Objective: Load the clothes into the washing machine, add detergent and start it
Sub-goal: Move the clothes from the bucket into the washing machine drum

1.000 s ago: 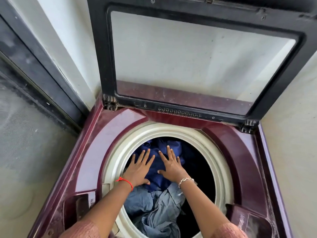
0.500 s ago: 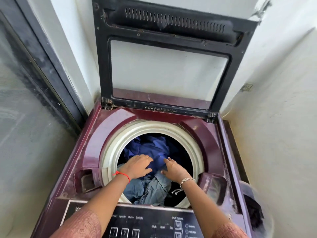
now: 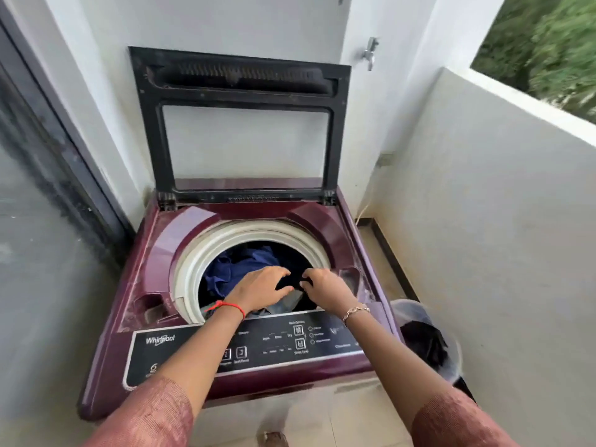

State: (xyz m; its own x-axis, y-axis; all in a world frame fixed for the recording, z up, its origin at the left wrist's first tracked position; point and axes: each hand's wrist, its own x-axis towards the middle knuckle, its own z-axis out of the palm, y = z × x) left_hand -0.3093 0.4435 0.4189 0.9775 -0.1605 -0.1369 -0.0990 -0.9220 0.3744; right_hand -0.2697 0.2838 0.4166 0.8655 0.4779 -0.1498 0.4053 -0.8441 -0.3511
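A maroon top-loading washing machine stands with its black-framed lid raised against the wall. Inside the white drum rim lie blue clothes, with a grey-blue garment at the front. My left hand hovers low over the pile near the drum's front, its fingers loosely bent and holding nothing that I can see. My right hand is beside it with curled fingers over dark cloth; whether it holds the cloth is unclear. The control panel lies under my forearms.
A translucent basket with dark clothes stands on the floor to the machine's right, against a low white wall. A tap sticks out of the back wall. A dark-framed glass door runs along the left.
My hands went from flat on the blue clothes to curled and drew back toward the drum's front. The view pulled back and up, revealing the control panel and the basket.
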